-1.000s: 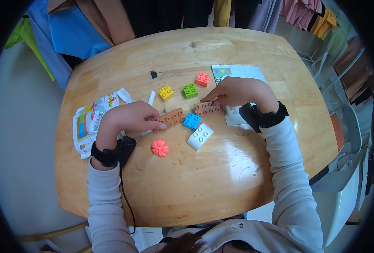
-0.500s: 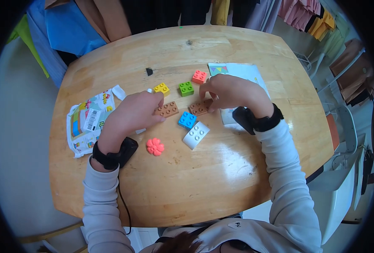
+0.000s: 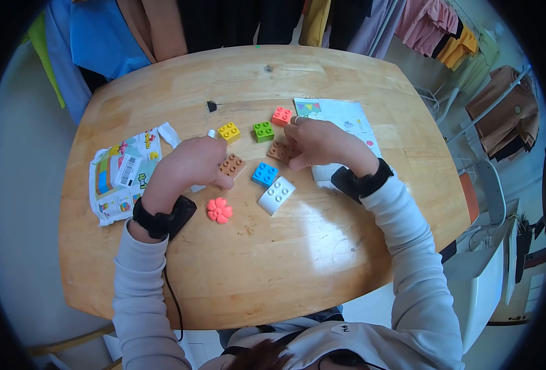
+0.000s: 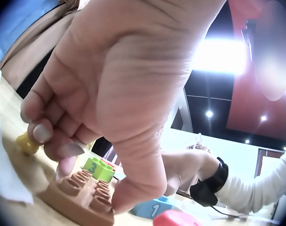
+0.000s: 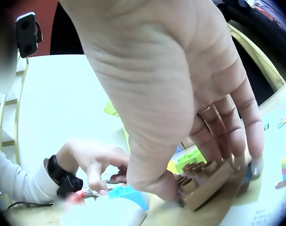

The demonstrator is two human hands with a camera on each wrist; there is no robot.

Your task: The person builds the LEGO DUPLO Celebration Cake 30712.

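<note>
The left hand (image 3: 193, 162) pinches the left brown brick (image 3: 233, 166), its exposed end facing rightward toward the right brown brick (image 3: 279, 151), which the right hand (image 3: 330, 144) pinches.

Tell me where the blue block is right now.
In the head view, the blue block sits near the middle of the table, between the white block and the brown block held by the right hand.

Table (image 3: 248, 265): wood, smooth, and what a gloss, glaring bright | brown bricks (image 3: 232, 165): smooth plastic, nearly matt, knobbly on top | blue brick (image 3: 264, 174): plastic, a shinier sheen | white brick (image 3: 277, 195): smooth plastic, gleaming too | flower (image 3: 219, 211): moulded plastic, softly matt | packet (image 3: 125, 172): crinkled, shiny film | leaflet (image 3: 341, 117): smooth paper | sleeves (image 3: 140, 302): soft matt cloth
</note>
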